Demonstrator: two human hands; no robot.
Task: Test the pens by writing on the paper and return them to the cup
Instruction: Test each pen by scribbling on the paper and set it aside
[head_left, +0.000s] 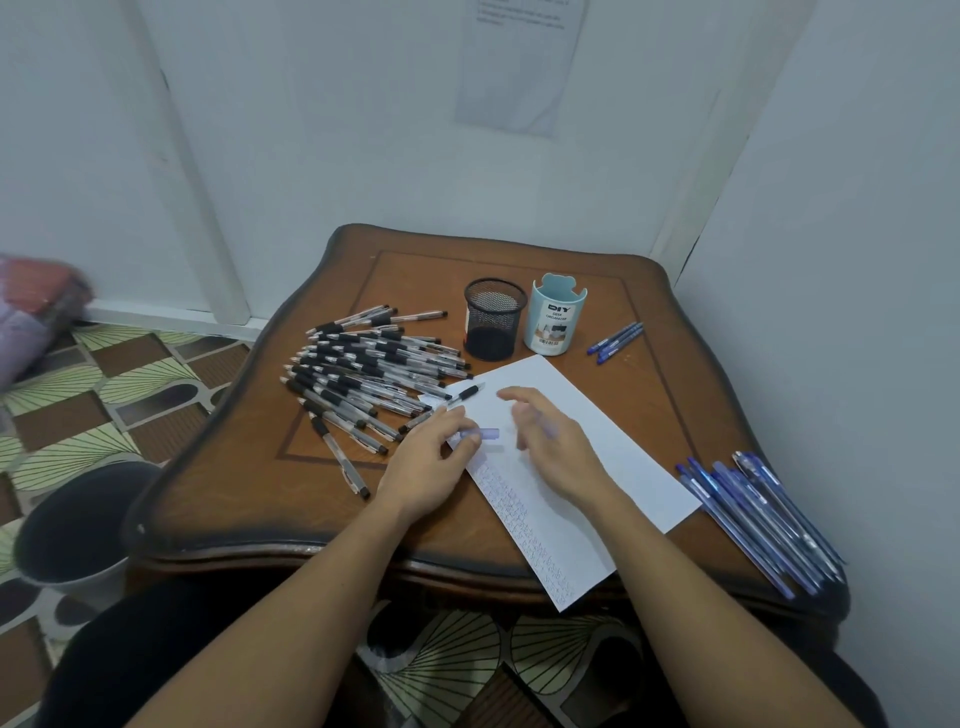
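Head view: left hand (434, 460) pinches one end of a blue pen (488, 434). The right hand (553, 447) just beside it is blurred, so I cannot tell its grip. Steady the pen, scribble on bare paper (631, 470) beyond the fingers, then use the mesh cup (493, 319) ahead.

Light dim, cool, flat. Shadows soft, weak. Faint sheen on table (311, 543) front rim. Wide-angle bend in wall lines. Right hand (553, 447) motion-smeared; blue cap (488, 434) pinched by left hand (428, 465) likewise. Pink bundle (36, 306) at left edge blurred.
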